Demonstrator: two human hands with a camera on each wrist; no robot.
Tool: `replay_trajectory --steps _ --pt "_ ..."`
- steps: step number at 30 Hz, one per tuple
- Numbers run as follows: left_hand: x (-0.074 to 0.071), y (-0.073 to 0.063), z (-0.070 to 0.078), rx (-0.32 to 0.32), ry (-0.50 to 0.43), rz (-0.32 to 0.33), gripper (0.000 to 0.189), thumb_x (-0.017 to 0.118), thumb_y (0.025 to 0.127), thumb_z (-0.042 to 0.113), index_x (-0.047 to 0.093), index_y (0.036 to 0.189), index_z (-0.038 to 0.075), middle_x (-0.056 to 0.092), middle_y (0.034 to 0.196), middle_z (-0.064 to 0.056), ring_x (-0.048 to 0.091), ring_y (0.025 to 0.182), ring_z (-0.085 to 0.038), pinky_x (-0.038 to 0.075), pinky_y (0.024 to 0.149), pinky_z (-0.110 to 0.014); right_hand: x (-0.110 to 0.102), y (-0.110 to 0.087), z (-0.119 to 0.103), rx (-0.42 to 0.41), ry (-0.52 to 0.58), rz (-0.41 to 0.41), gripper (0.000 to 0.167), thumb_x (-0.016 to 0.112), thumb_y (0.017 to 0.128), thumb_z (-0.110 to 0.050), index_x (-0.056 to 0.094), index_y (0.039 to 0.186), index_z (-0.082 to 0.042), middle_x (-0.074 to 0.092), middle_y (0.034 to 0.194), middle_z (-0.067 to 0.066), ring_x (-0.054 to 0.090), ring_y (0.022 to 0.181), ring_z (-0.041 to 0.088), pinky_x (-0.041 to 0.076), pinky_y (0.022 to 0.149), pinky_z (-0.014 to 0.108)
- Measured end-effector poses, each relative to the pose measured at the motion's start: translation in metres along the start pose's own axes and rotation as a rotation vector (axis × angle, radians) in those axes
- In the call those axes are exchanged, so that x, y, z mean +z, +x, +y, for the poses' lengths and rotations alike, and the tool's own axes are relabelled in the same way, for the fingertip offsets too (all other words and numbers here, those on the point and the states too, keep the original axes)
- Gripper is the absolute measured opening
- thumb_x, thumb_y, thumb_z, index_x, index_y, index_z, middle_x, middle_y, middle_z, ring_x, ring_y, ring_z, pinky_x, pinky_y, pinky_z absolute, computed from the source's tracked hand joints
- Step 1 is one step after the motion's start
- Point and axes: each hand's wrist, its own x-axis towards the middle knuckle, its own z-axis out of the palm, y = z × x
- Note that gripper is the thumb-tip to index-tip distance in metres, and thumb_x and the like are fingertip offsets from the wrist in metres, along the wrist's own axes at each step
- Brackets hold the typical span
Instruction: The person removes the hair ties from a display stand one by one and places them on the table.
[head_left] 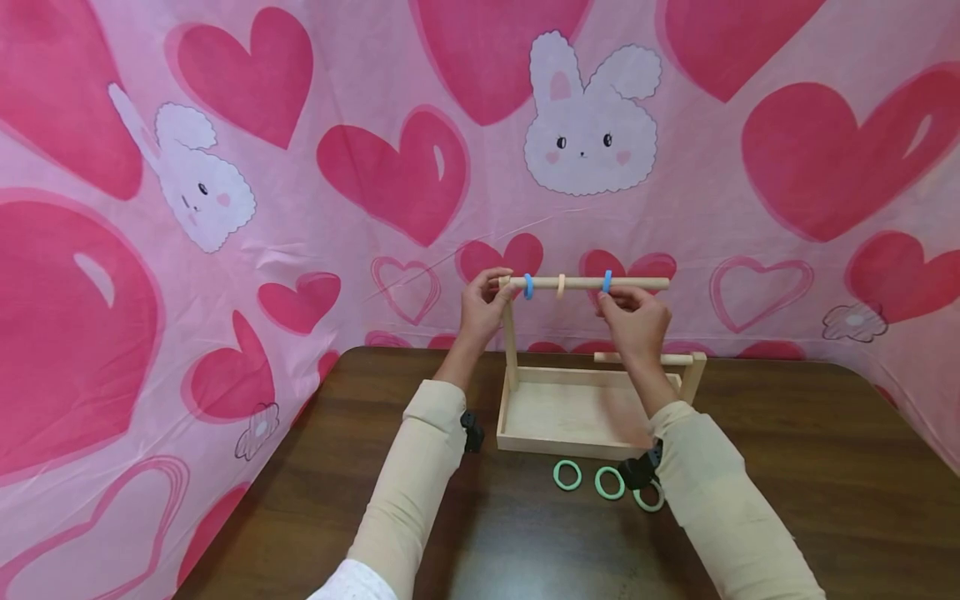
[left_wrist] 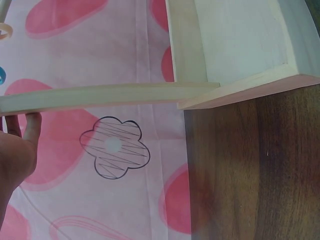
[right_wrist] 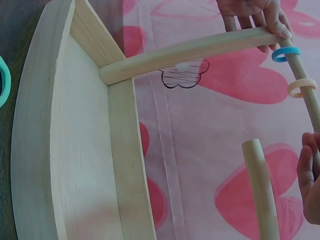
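A wooden rack has a shallow tray (head_left: pixel 555 447), a tall post (head_left: pixel 511 342) at its left and a round rod (head_left: pixel 645 283) reaching right from the post's top. My left hand (head_left: pixel 482 307) grips the top of the post where the rod joins it. On the rod hang a blue ring (head_left: pixel 528 287) near the post and a peach ring (right_wrist: pixel 301 88) farther along. Another blue ring (head_left: pixel 607 282) is round the rod to their right, and my right hand (head_left: pixel 636 323) pinches it by its lower edge. In the right wrist view, this ring is out of sight.
A shorter post (head_left: pixel 693 375) at the tray's right bears a lower rod (head_left: pixel 678 360), partly behind my right wrist. Several green rings (head_left: pixel 567 475) lie on the dark wooden table (head_left: pixel 360 467) before the tray. A pink heart-print cloth (head_left: pixel 480 183) hangs behind.
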Motion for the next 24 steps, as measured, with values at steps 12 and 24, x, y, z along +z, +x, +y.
replay_trajectory --steps 12,24 --pt "-0.002 -0.002 0.000 -0.006 0.016 0.001 0.025 0.069 0.094 0.001 0.067 0.117 -0.006 0.069 0.107 -0.035 0.061 0.073 -0.003 0.053 0.072 -0.018 -0.014 0.003 0.001 -0.009 -0.019 0.017 0.026 0.075 0.089 -0.006 0.072 0.102 0.015 0.063 0.065 -0.031 0.062 0.056 -0.014 0.052 0.060 0.007" --pt "0.000 0.000 0.000 0.021 0.010 0.005 0.023 0.069 0.093 -0.002 0.067 0.114 -0.008 0.070 0.104 -0.035 0.060 0.073 -0.002 0.052 0.071 -0.017 -0.031 0.008 0.002 0.030 0.008 0.041 0.027 0.075 0.089 -0.007 0.071 0.104 0.016 0.064 0.063 -0.026 0.063 0.054 -0.010 0.053 0.059 0.008"
